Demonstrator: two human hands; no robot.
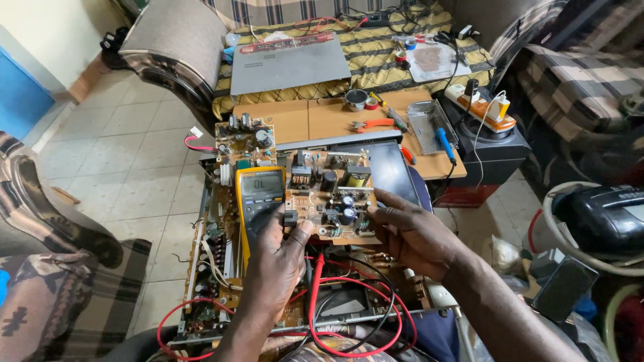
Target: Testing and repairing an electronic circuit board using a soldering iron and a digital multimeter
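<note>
Sitting at the left of the open chassis point(215, 268), a yellow multimeter point(258, 201) is lying flat over the boards, its red test leads point(355, 315) looping near the bottom edge. The left hand point(275, 261) is resting on the meter's lower end, thumb touching the near-left corner of the tan circuit board point(332, 194), fingers loosely curled. Right of it, the right hand point(412, 231) is pinching the board's right edge. Farther off, pliers point(376, 124) are lying on a wooden table point(295, 121)
</note>
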